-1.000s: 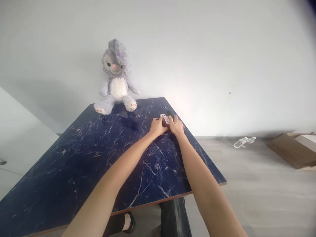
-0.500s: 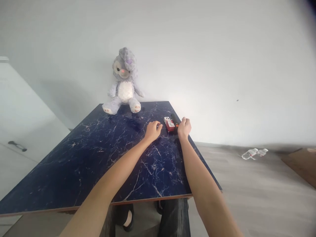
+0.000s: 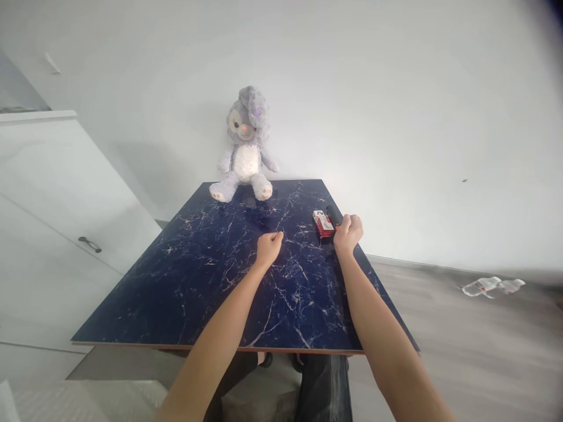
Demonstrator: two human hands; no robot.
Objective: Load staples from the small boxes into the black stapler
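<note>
My left hand (image 3: 270, 248) is closed above the middle of the dark blue marbled table (image 3: 176, 293), its fingers curled under; whatever they may hold is hidden. To the right, my right hand (image 3: 349, 233) is also closed, close to the right edge of the table. It covers the near end of a black object with an orange part (image 3: 333, 215); I cannot tell whether the fingers grip it. Just left of that object lies a small red and white box (image 3: 323, 224), apart from my left hand.
A grey plush toy (image 3: 246, 149) sits at the back of the table against the white wall (image 3: 373, 105). A white cabinet (image 3: 48, 211) with a dark handle stands at the left. Clear plastic bottles (image 3: 481, 286) lie on the floor at the right.
The view has swung left, so things appear farther right. My left hand has drawn back from the box and curled tighter. My right hand stays beside the black object.
</note>
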